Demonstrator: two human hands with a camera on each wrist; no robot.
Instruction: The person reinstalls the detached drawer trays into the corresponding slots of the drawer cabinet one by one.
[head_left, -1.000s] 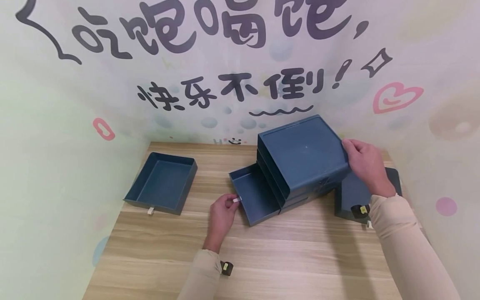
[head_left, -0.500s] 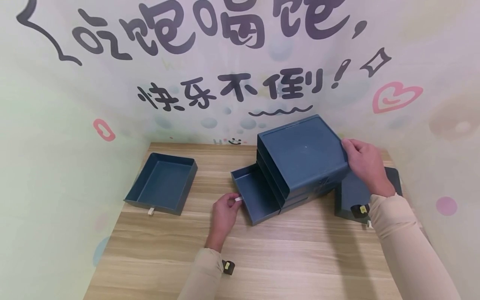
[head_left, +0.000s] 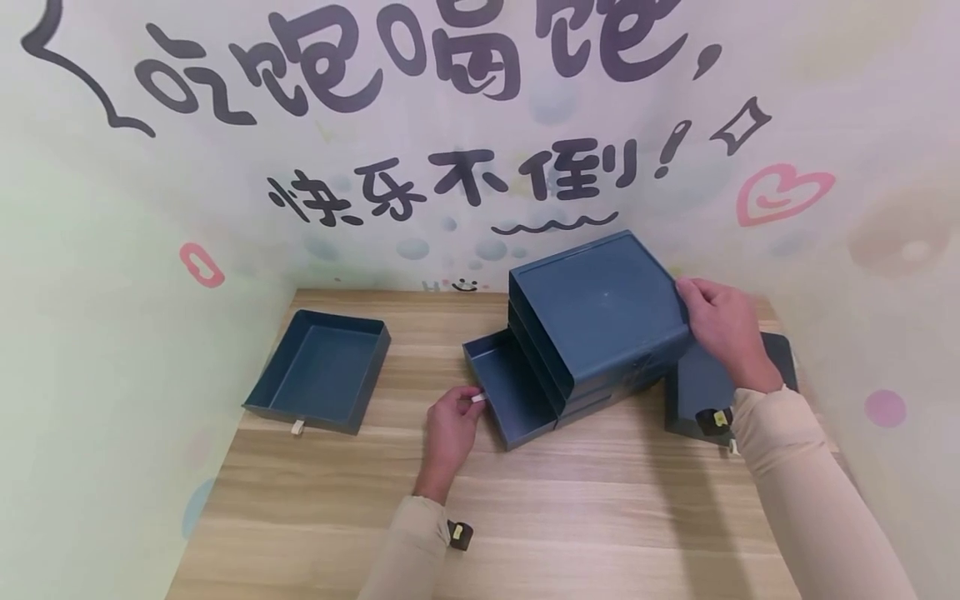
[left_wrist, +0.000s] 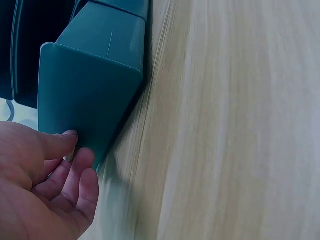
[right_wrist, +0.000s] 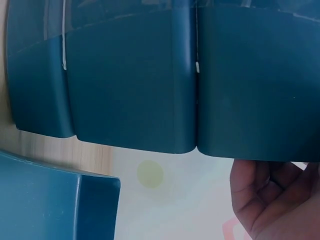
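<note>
A dark blue drawer cabinet (head_left: 600, 304) stands angled on the table, its open slots facing left. From its bottom slot a shallow drawer (head_left: 513, 383) sticks partway out. My left hand (head_left: 452, 437) pinches the small pale pull tab (head_left: 477, 398) on that drawer's front; in the left wrist view the thumb and fingertips meet at the tab, low on the drawer front (left_wrist: 85, 90). My right hand (head_left: 723, 329) grips the cabinet's upper right edge. In the right wrist view its fingers (right_wrist: 245, 185) curl at the edge of the cabinet's tiers (right_wrist: 130, 90).
A loose blue drawer (head_left: 326, 367) with a pale tab lies on the left of the wooden table (head_left: 300, 517). Another blue drawer (head_left: 697, 387) is at the right, partly hidden by my right arm. A printed wall (head_left: 420, 267) closes off the back.
The bottom drawer has slid slightly rightward into the cabinet, with my left hand moving along on its tab. My right hand keeps its hold. The head view has shifted a little.
</note>
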